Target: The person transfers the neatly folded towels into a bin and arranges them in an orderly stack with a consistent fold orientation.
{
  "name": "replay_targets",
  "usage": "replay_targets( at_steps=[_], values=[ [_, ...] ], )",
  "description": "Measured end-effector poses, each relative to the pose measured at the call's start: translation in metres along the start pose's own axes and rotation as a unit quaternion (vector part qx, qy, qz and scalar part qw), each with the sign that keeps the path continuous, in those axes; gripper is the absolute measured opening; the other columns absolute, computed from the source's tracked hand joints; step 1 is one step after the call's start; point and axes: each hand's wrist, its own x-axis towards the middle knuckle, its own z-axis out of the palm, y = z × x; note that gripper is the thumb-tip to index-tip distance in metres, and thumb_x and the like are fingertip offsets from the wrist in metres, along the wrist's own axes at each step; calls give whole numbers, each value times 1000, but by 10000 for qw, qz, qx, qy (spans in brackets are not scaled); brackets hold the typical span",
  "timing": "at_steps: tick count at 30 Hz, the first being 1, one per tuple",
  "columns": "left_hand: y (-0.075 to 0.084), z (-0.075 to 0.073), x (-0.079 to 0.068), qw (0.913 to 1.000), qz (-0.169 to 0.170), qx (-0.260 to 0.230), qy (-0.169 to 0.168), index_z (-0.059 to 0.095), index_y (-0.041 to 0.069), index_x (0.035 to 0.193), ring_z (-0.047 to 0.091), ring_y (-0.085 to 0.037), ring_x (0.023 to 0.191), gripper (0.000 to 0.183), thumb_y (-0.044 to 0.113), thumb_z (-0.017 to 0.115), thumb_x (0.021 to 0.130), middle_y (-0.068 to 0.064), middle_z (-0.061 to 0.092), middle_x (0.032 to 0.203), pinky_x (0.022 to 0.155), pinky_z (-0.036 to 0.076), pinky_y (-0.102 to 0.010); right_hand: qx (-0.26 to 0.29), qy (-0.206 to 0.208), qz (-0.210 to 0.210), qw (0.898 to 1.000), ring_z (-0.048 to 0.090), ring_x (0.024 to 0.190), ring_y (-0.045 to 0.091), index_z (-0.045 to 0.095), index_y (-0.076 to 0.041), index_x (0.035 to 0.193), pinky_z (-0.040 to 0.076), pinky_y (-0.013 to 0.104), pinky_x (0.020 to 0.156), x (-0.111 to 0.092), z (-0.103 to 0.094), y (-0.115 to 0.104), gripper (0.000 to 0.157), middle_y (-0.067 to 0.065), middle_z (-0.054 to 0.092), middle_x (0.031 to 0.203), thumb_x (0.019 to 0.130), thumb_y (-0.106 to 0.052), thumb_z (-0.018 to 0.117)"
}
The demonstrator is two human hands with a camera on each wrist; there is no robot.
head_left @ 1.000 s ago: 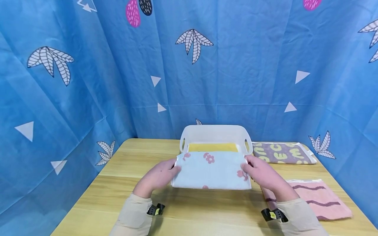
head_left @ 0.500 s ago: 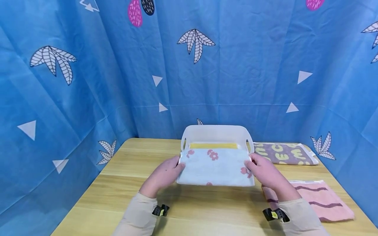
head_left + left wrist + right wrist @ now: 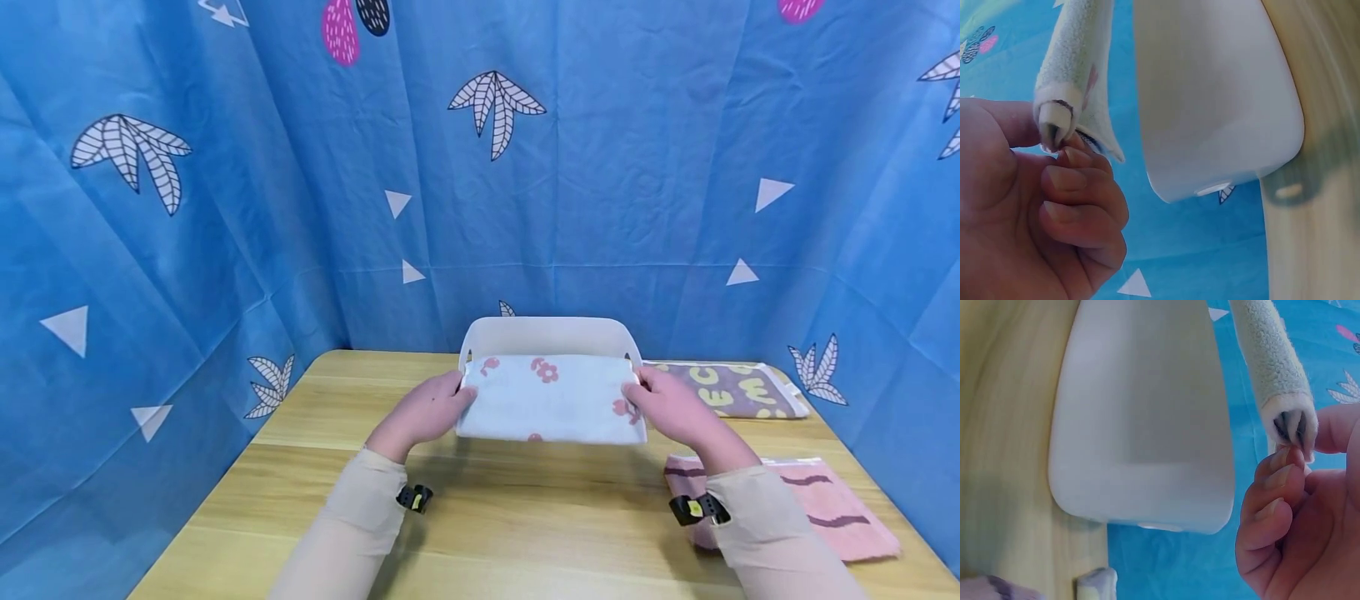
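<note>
A folded white towel with pink flowers (image 3: pixel 551 400) is stretched level between both hands in the head view. Its left end is pinched between thumb and fingers of my left hand (image 3: pixel 427 408); my right hand (image 3: pixel 671 407) pinches the opposite end. Behind and partly under it stands a white plastic basket (image 3: pixel 551 335), whose inside the towel now covers. From the left wrist, the towel edge (image 3: pixel 1063 106) shows above the basket wall (image 3: pixel 1216 94), apart from it. In the right wrist view the folded towel end (image 3: pixel 1288 412) likewise hangs above the basket rim.
A purple towel with yellow letters (image 3: pixel 727 390) lies folded right of the basket. Nearer on the right is a pink towel with dark wavy stripes (image 3: pixel 840 508), partly behind my right forearm. A blue patterned curtain (image 3: pixel 630 183) encloses the wooden table (image 3: pixel 300 500).
Both hands have carried the flowered towel forward and up in view, toward the basket. The yellow cloth seen inside the basket earlier is now hidden behind the towel.
</note>
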Motion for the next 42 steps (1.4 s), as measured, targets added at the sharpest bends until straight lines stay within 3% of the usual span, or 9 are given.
replay_targets(
  at_steps=[6, 14, 21, 31, 35, 42],
  values=[
    [-1, -8, 19, 9995, -45, 302, -71, 52, 13, 120, 54, -17, 85, 35, 37, 38, 99, -1, 59, 100, 77, 44, -38, -125, -190, 11, 9997, 58, 68, 20, 52, -8, 83, 40, 36, 53, 17, -8, -3, 26, 6, 61, 82, 97, -28, 42],
    [-3, -16, 38, 9984, -345, 424, -142, 53, 12, 115, 53, -19, 86, 35, 40, 38, 98, -1, 57, 97, 74, 43, -36, -361, -366, 110, 9986, 55, 66, 23, 51, -8, 83, 40, 35, 53, 38, -13, -8, 25, 7, 59, 80, 96, -26, 41],
    [-3, -20, 54, 9975, -330, 610, -119, 54, 11, 117, 53, -20, 90, 37, 39, 38, 98, -4, 57, 103, 79, 43, -38, -588, -511, 182, 9968, 39, 58, 23, 50, -7, 82, 37, 36, 53, 54, -20, -9, 28, 9, 49, 74, 97, -28, 39],
    [-7, -21, 83, 9965, -609, 560, -138, 53, 10, 122, 54, -20, 96, 42, 40, 37, 98, -4, 58, 107, 84, 44, -41, -902, -524, 201, 9943, 40, 62, 22, 52, -6, 80, 37, 35, 58, 78, -22, -6, 28, 9, 47, 74, 96, -25, 38],
    [-6, -20, 90, 9953, -721, 643, -75, 55, 10, 117, 55, -20, 95, 40, 41, 38, 98, -5, 59, 105, 84, 44, -42, -887, -584, 223, 9941, 45, 65, 22, 54, -6, 82, 38, 34, 59, 84, -20, -3, 28, 8, 56, 78, 96, -25, 38],
    [-7, -11, 99, 9942, -822, 688, 43, 58, 11, 111, 55, -21, 90, 38, 41, 40, 97, -4, 59, 101, 82, 43, -41, -999, -587, 382, 9925, 42, 62, 23, 47, -7, 77, 38, 35, 60, 92, -16, 4, 30, 10, 52, 76, 97, -26, 36]
  ],
)
